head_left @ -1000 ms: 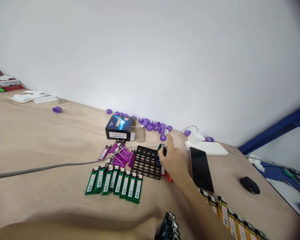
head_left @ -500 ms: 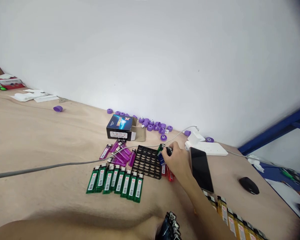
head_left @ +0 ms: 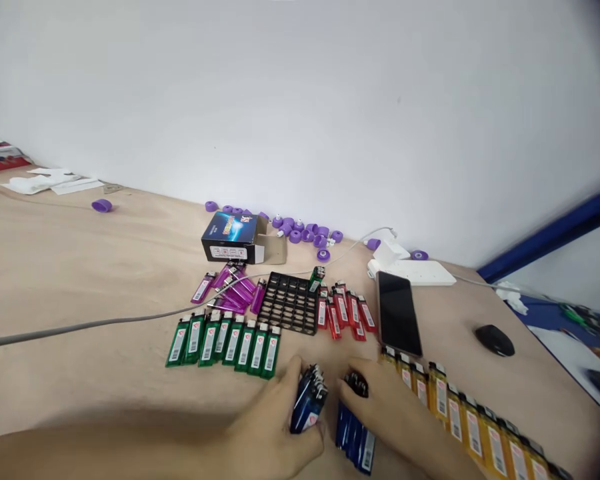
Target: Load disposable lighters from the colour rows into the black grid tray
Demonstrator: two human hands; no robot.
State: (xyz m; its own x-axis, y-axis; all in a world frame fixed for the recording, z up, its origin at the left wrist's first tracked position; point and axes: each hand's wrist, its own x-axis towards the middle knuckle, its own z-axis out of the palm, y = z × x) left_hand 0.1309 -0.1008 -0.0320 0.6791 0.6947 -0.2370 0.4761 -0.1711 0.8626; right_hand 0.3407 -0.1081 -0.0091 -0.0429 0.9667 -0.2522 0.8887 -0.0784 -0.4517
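Near the table's front edge my left hand is closed around a bunch of blue lighters. Beside it my right hand grips a second bunch of blue lighters. Beyond them lie a row of green lighters, a black plastic grid tray, a pile of purple lighters, several red lighters and a row of yellow lighters at the right.
A black phone lies beside a white power strip. A small dark box and purple caps sit by the wall. A grey cable crosses the wooden table. A black mouse is at the right.
My right hand left the grid tray and came back to the front edge with blue lighters. My left hand has risen into view with its bunch. The red lighters are now uncovered.
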